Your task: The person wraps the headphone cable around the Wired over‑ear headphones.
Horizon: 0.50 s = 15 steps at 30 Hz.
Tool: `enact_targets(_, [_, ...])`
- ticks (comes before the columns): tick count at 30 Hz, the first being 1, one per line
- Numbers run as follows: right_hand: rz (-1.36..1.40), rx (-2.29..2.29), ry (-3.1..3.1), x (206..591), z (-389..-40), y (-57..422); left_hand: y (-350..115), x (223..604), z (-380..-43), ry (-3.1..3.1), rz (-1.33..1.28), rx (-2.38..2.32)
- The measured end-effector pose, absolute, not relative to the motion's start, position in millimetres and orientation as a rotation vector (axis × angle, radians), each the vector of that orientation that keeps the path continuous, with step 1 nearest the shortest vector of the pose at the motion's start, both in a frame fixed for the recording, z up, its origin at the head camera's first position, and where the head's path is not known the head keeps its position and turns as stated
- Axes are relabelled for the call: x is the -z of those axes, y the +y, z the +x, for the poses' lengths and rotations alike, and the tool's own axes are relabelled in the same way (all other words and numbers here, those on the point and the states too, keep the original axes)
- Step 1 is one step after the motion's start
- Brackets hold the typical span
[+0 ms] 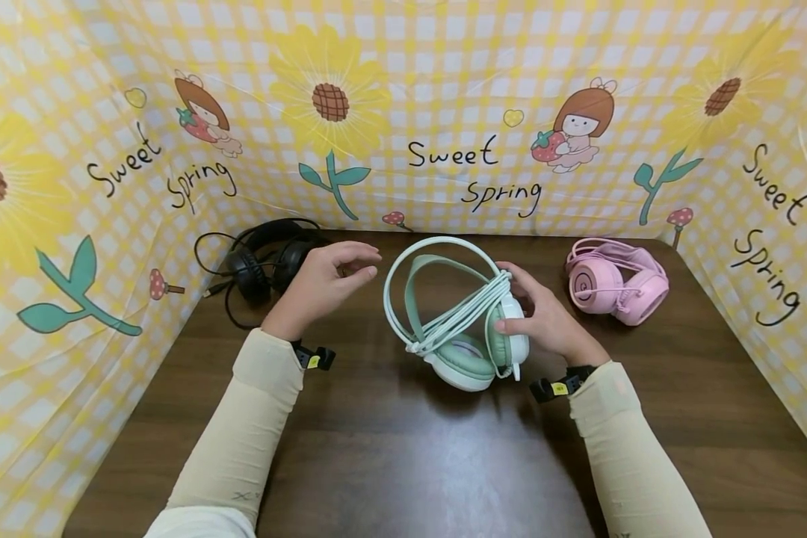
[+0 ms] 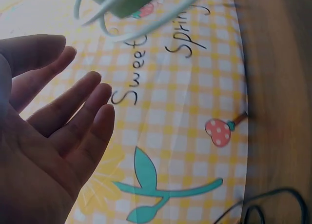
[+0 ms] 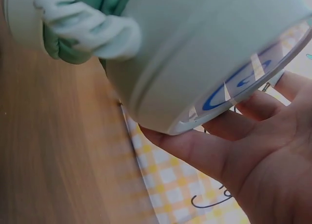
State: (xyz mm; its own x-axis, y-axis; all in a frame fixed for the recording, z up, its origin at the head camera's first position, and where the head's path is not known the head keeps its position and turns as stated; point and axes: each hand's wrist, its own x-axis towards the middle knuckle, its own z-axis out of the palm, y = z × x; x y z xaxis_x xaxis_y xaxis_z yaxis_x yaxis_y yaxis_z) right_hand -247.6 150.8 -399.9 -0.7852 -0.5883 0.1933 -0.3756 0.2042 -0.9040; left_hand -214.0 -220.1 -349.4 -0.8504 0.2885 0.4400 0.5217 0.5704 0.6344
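A mint-green and white pair of headphones (image 1: 466,366), its cable bundled across it, is tilted above the middle of the wooden table. My right hand (image 1: 543,317) holds it by the right ear cup, thumb on the near side and fingers farther back. The right wrist view shows that white ear cup (image 3: 161,58) close up, with the fingers (image 3: 195,148) against its outer rim. To the left of the headband, my left hand (image 1: 329,280) is apart from it and holds nothing. Its fingers (image 2: 83,109) are spread and slightly bent in the left wrist view.
Black headphones (image 1: 249,275) with a loose cable lie at the back left, partly behind my left hand. Pink headphones (image 1: 595,284) lie at the back right. A yellow checked cloth (image 1: 444,97) walls the wooden table (image 1: 403,463) at the back and both sides.
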Motion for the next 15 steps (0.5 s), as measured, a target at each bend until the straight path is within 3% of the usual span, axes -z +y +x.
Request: enact_targets(15, [-0.83,1.784,2.272,411,-256,159,-265,361,-203,-2.66,-0.445,1.03])
